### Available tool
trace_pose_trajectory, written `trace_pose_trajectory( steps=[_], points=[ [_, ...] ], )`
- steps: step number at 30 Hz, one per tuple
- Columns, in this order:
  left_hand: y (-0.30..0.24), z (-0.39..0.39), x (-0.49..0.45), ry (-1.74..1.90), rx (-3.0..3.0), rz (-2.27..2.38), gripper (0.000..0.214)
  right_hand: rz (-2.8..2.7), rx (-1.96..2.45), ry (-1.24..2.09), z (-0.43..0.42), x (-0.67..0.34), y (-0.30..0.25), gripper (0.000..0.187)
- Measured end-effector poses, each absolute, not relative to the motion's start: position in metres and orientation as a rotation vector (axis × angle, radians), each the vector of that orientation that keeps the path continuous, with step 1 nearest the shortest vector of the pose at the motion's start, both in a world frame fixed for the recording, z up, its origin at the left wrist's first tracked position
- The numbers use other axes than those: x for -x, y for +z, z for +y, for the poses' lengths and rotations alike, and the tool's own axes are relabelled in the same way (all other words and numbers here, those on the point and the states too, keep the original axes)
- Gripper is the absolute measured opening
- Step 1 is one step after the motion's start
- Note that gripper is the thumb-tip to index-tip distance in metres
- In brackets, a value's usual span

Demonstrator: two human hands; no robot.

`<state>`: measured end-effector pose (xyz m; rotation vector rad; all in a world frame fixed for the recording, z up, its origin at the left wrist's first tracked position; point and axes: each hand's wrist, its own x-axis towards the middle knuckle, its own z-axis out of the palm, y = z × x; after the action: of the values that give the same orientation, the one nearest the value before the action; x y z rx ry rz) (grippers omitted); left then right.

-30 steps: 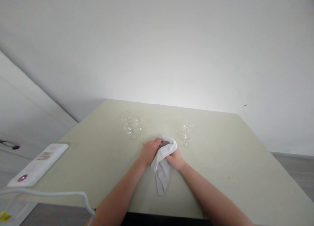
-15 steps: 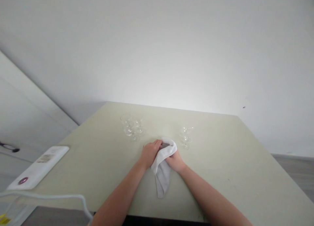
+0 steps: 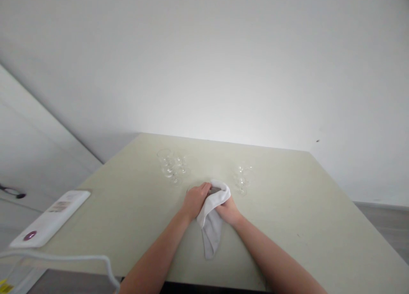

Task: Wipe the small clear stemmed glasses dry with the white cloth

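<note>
My left hand point(image 3: 195, 201) is closed at the table's middle. A faint clear curved edge, seemingly part of a glass point(image 3: 189, 187), shows just beyond its knuckles; the fingers hide the rest. My right hand point(image 3: 228, 209) grips a pale grey cloth point(image 3: 211, 232), its fingers mostly covered by the folds. The cloth bunches against the left fingers, and its loose end hangs down toward the near edge. Behind the left hand stand several clear stemmed glasses point(image 3: 168, 164). More clear glassware point(image 3: 242, 179) stands behind the right hand.
A pale table point(image 3: 287, 208) reaches back to a white wall point(image 3: 223, 72). On its left edge lies a white flat device point(image 3: 53, 217) with a purple round mark. A white cable point(image 3: 79, 257) loops across the lower left. A cabinet door point(image 3: 38, 145) stands at left.
Both hands and the cloth stay almost in place. The view has shifted very slightly.
</note>
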<state>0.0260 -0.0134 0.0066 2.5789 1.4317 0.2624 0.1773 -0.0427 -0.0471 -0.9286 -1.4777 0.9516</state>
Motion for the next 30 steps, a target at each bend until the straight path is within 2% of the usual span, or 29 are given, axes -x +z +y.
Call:
trace_pose_trajectory(
  steps=[11,30],
  points=[
    [0.0012,-0.0115,-0.0246,0.305,-2.611,1.41,0.017,-1.487,0.918,0.948,-0.0409,-0.1775,-0.0513,0.051],
    [0.003,-0.0128,-0.0251,0.288,-2.602,1.426,0.015,-1.479,0.933,0.947,-0.0417,-0.1775,-0.0498,0.048]
  ],
)
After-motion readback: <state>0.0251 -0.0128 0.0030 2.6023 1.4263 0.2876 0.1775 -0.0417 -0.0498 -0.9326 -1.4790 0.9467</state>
